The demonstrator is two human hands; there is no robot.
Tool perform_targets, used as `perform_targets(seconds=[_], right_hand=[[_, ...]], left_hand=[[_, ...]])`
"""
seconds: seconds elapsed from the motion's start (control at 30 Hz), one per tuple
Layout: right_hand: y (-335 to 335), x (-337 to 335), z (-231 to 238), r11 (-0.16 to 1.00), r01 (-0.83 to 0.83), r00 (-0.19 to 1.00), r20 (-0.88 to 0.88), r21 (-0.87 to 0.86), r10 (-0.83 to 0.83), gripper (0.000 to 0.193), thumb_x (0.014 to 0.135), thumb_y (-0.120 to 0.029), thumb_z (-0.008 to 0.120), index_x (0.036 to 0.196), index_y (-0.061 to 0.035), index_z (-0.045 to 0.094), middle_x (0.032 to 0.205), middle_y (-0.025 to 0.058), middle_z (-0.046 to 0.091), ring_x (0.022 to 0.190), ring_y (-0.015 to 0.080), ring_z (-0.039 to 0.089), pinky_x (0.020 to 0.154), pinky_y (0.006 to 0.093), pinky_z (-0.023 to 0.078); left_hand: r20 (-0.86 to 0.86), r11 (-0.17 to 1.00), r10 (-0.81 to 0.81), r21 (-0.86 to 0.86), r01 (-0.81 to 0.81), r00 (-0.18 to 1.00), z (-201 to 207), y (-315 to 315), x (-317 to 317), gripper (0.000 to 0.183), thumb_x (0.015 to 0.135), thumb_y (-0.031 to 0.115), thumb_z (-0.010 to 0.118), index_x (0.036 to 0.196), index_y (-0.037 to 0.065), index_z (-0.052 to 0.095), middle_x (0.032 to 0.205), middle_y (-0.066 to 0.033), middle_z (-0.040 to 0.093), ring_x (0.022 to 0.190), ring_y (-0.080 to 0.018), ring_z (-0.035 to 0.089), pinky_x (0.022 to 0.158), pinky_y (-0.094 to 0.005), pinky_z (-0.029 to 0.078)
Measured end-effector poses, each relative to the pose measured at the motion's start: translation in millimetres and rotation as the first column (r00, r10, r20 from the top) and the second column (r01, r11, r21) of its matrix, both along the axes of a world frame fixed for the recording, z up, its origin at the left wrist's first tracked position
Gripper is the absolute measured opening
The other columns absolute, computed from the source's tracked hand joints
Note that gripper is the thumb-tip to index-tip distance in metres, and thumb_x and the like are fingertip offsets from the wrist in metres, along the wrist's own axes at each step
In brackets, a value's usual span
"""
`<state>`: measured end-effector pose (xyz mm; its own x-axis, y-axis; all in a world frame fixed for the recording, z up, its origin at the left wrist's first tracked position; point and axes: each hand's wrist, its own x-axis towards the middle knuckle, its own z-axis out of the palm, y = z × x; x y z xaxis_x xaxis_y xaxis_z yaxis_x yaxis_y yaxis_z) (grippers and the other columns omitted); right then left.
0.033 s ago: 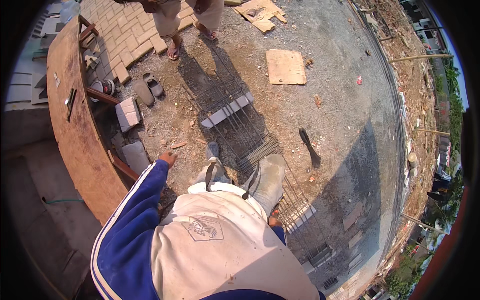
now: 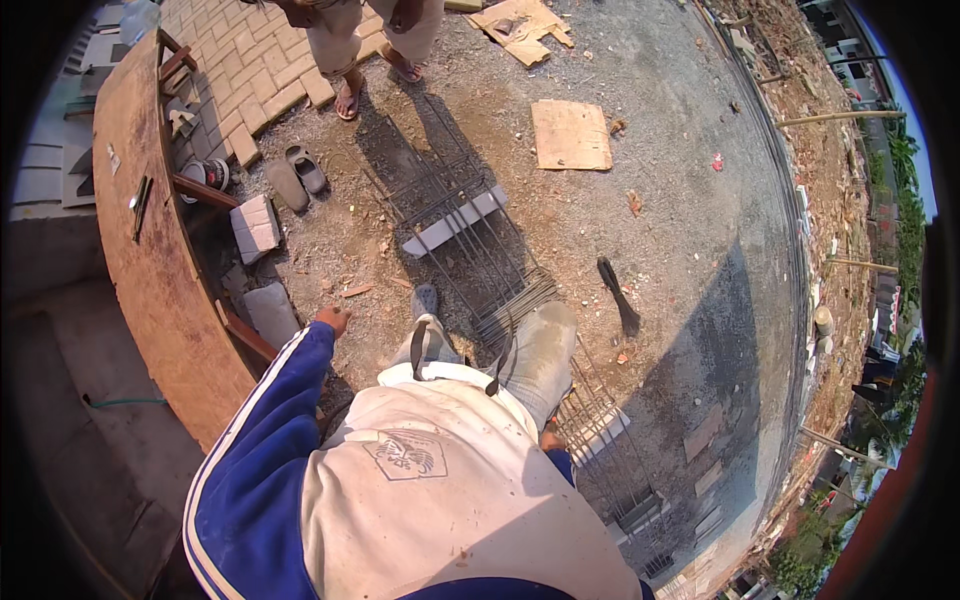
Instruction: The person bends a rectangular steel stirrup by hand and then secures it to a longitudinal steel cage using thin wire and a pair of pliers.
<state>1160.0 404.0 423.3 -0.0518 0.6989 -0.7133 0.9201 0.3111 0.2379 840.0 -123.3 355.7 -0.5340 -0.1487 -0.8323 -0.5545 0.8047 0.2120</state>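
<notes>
My left hand (image 2: 335,318) hangs out to the left in a blue sleeve with white stripes. Its fingers look loosely apart, and I see nothing in them. Low beside my right leg, my right hand (image 2: 551,440) shows only in part next to the steel rebar cage (image 2: 480,240); its fingers are hidden, and whether it touches the bars I cannot tell. The long cage lies across the ground, running past my legs. A pale block (image 2: 455,222) sits at its far part, and another pale block (image 2: 603,432) lies near my right hand. Several short bars (image 2: 515,305) lie bunched across its middle.
A curved wooden board (image 2: 150,270) stands at the left, with dark tools (image 2: 141,208) on it. Sandals (image 2: 298,178), a white block (image 2: 256,228) and a bucket (image 2: 207,175) are nearby. Another person (image 2: 350,50) stands beyond the cage. Cardboard (image 2: 571,134) and a black strip (image 2: 619,297) lie rightward.
My right knee has shifted slightly to the right. My right hand has moved very little, and the cage looks the same.
</notes>
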Motion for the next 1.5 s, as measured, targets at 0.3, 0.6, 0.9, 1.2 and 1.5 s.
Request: perform_targets(seconds=[0.3,0.6,0.9,1.2,1.5], right_hand=[[79.6,-157.8,44.3,0.960,-0.151,0.986,-0.106,-0.237,0.129,0.026,0.088,-0.026,0.054,0.088,-0.0022,0.065,0.082,0.0203,0.063,0.077,0.0364,0.061,0.066,0.0465,0.047],[232.7,-407.8,-31.4,0.795,-0.282,0.916,0.097,-0.537,0.390,0.025,0.087,-0.023,0.058,0.086,0.0008,0.063,0.071,0.0164,0.061,0.062,0.0313,0.060,0.056,0.0448,0.046],[369.1,-805.4,2.6,0.826,-0.522,0.852,-0.182,-0.213,0.491,0.014,0.080,-0.013,0.060,0.074,-0.0041,0.051,0.057,0.0094,0.052,0.044,0.0231,0.052,0.039,0.0381,0.040],[315.3,-916.9,-0.2,0.608,-0.630,0.741,-0.139,-0.483,0.657,0.018,0.080,-0.012,0.061,0.070,-0.0074,0.046,0.054,0.0089,0.047,0.042,0.0268,0.051,0.039,0.0436,0.041],[216.5,-859.4,-14.2,-0.266,-0.791,-0.163,-0.230,-0.551,0.959,0.021,0.080,-0.020,0.066,0.076,-0.0035,0.054,0.057,0.0058,0.050,0.043,0.0202,0.050,0.040,0.0366,0.041]], left_hand=[[-0.073,0.924,0.344,0.205,-0.323,0.936,-25.3,66.3,-54.5,0.052,0.085,0.046,0.059,0.112,0.002,0.066,0.112,-0.0233,0.064,0.108,-0.0359,0.060,0.093,-0.0400,0.045],[-0.171,0.614,0.789,0.205,-0.762,0.590,-32.9,168.2,-75.0,0.045,0.085,0.044,0.062,0.102,0.003,0.069,0.097,-0.0218,0.068,0.096,-0.0320,0.064,0.086,-0.0382,0.047],[-0.320,0.359,0.884,-0.005,-0.934,0.341,105.8,379.0,-133.8,0.049,0.086,0.041,0.061,0.117,0.003,0.063,0.108,-0.0195,0.066,0.101,-0.0283,0.063,0.089,-0.0346,0.046],[-0.402,-0.038,0.891,0.397,-0.917,-0.211,96.8,515.6,-142.3,0.045,0.087,0.037,0.063,0.116,0.003,0.063,0.110,-0.0157,0.066,0.106,-0.0248,0.061,0.092,-0.0338,0.045],[-0.324,-0.613,0.693,0.203,-0.763,-0.644,-55.8,847.4,-14.0,0.050,0.086,0.048,0.061,0.113,0.006,0.065,0.116,-0.0167,0.064,0.104,-0.0315,0.062,0.087,-0.0373,0.048]])
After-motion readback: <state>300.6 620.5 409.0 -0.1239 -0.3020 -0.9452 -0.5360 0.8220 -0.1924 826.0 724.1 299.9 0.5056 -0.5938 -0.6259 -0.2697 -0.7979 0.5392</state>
